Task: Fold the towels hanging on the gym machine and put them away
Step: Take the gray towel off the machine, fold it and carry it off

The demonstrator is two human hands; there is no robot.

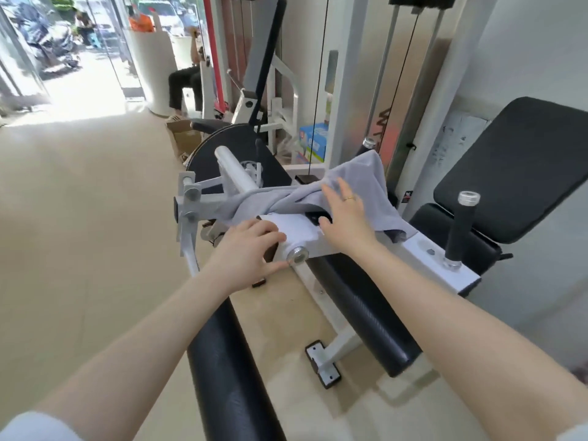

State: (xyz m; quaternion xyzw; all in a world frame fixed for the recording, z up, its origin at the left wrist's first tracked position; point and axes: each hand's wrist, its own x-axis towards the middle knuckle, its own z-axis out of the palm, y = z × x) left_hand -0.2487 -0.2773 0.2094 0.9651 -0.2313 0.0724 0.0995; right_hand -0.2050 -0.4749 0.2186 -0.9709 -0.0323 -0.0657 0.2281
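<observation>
**A:** What have I got under my hands?

**B:** My right hand (345, 214) lies on the crumpled pale grey cloth towel (343, 189), fingers straight and slightly spread, palm down on the cloth. The thumb points left toward a small black part beneath the towel's edge; I cannot tell whether it touches it.

**A:** And the other?

**B:** My left hand (251, 249) rests on the end of the white-painted metal arm of the gym machine (302, 233). The fingers are loosely bent over the top of it, the thumb reaching toward the round silver bolt cap (298, 255) at its end. It holds nothing that I can see.

**A:** Where does the towel sit?

**B:** Draped over the machine's frame, beyond my left fingertips and under my right ones. One twisted end trails left past my left fingers; the other hangs down to the right of my right wrist. How much lies behind the frame is hidden.

**A:** Anything else near?

**B:** A black foam-padded roller (229, 370) runs under my left forearm, cut off at the bottom edge. A black grip post with a silver cap (461, 227) stands well right of my right hand. The background by the bright doorway is blurred.
</observation>
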